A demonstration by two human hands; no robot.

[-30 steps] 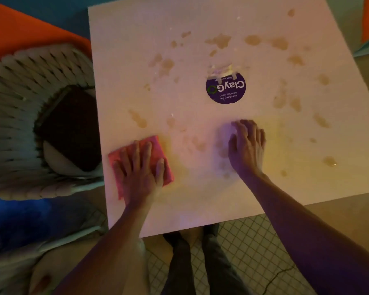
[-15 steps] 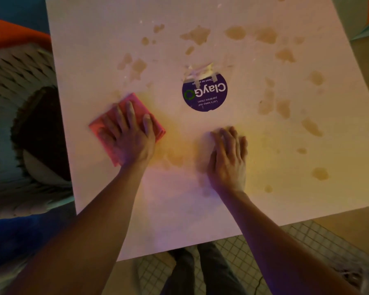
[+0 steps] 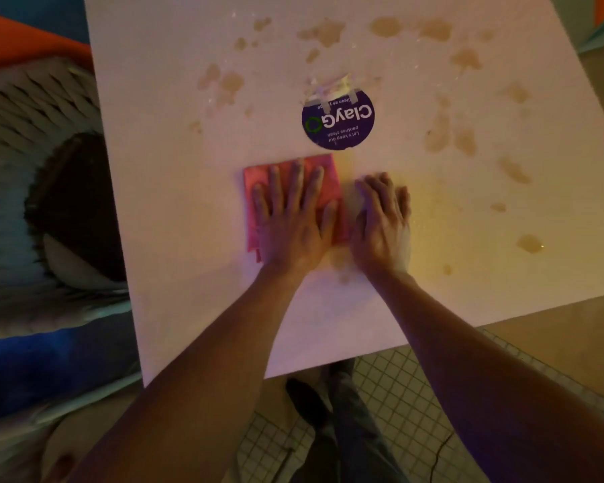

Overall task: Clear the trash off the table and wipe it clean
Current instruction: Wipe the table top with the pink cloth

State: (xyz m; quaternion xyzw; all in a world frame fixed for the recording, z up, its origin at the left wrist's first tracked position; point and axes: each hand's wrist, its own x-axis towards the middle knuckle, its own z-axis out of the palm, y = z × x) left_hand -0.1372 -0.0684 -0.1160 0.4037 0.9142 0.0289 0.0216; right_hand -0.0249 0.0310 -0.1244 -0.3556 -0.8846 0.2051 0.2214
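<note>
A pink cloth (image 3: 323,170) is pressed flat on the white table (image 3: 175,190) under the left hand (image 3: 293,217), whose fingers are held straight and spread over it. The right hand (image 3: 382,221) is laid flat on the bare tabletop just beside the cloth's right edge, its fingers relaxed and slightly bent, nothing being held in it. The cloth is placed just below a round purple sticker (image 3: 339,122), whose upper edge is torn. Brown stains (image 3: 323,32) are scattered across the far and right parts of the table. A woven basket (image 3: 25,134) is seen at the table's left side.
</note>
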